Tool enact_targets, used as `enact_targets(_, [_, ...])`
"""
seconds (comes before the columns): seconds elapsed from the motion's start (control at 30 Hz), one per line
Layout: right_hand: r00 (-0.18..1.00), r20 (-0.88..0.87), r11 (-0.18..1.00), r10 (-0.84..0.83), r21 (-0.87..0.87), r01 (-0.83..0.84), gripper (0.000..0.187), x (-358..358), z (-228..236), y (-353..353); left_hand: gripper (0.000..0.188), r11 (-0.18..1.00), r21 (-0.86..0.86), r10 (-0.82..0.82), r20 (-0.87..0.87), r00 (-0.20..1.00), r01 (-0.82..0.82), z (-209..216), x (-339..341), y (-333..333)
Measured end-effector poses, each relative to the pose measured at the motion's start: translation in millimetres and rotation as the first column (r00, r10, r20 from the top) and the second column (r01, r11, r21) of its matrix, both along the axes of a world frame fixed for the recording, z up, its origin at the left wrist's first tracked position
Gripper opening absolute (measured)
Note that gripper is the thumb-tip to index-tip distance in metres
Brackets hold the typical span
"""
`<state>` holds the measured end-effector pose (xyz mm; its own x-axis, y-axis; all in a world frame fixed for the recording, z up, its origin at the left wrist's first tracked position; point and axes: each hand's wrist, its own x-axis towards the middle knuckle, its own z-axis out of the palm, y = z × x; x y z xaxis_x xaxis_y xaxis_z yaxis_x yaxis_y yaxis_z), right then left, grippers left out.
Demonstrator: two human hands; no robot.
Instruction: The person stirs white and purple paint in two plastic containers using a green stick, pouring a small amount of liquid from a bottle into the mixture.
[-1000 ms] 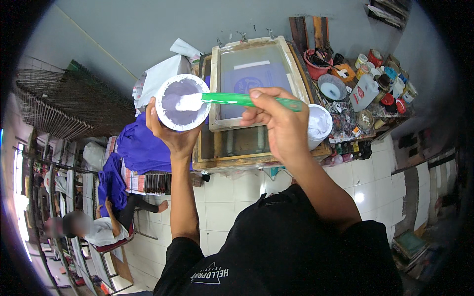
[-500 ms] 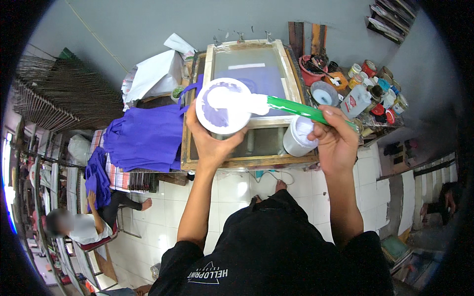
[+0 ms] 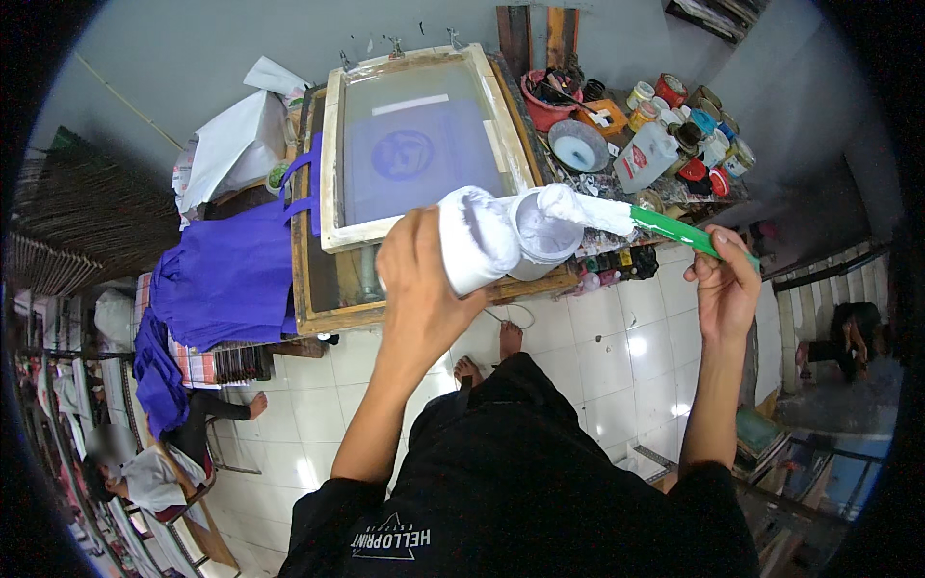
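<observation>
My left hand [image 3: 424, 294] is wrapped round a white tub [image 3: 465, 268], which tips to the right with thick white paste at its mouth. My right hand [image 3: 729, 289] grips the green handle of a spatula [image 3: 670, 231]. White paste coats the spatula's far end, which hangs over the rim of a second white tub [image 3: 532, 273]. This second tub stands at the table's front edge, and paste shows inside it. Behind my left hand lies a wood-framed printing screen [image 3: 330, 159], with purple fabric and a round emblem showing through its mesh.
Purple fabric bags [image 3: 226, 275] are piled left of the screen. Paint jars, a plastic jug [image 3: 646, 156], a grey bowl [image 3: 578, 144] and a red basin [image 3: 547, 114] crowd the right side. A seated person [image 3: 169, 472] is at lower left; another [image 3: 853, 342] sits far right.
The tub in my left hand has tipped over to the right. My right hand has moved the spatula away from that tub to above the second one. The whole view has shifted.
</observation>
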<state>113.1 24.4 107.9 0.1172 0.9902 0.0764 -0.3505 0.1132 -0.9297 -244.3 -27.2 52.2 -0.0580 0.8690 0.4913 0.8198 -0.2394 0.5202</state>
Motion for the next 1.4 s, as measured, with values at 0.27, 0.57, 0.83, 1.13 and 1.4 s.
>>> enact_targets(0.27, [0.527, 0.825, 0.844, 0.205, 0.124, -0.522, 0.017, -30.5, 45.8, 37.1, 0.109, 0.985, -0.147, -0.003, 0.493, 0.87, 0.087, -76.2, -26.5, -10.6])
enact_targets(0.57, [0.075, 0.921, 0.583, 0.383, -0.178, -0.793, 0.027, -29.5, 72.9, 80.1, 0.102, 0.991, -0.116, 0.12, 0.57, 0.813, -0.065, -113.1, -40.2, -26.7])
enact_targets(0.83, [0.061, 0.882, 0.555, 0.467, -0.238, -0.797, 0.028, -29.1, 76.0, 90.6, 0.116, 0.989, 0.033, -0.128, 0.681, 0.721, 0.144, -88.5, 94.7, 10.4])
enact_targets(1.13, [0.024, 0.899, 0.532, 0.438, -0.237, -0.813, 0.026, -19.0, 101.7, 103.2, 0.124, 0.998, -0.032, -0.03, 0.496, 0.868, 0.053, -110.3, 107.5, 57.2])
enact_targets(1.4, [0.042, 0.908, 0.509, 0.417, -0.194, -0.838, 0.017, -24.0, 131.9, 116.6, 0.123, 0.992, -0.102, 0.002, 0.61, 0.793, 0.076, -107.9, 109.1, 54.3])
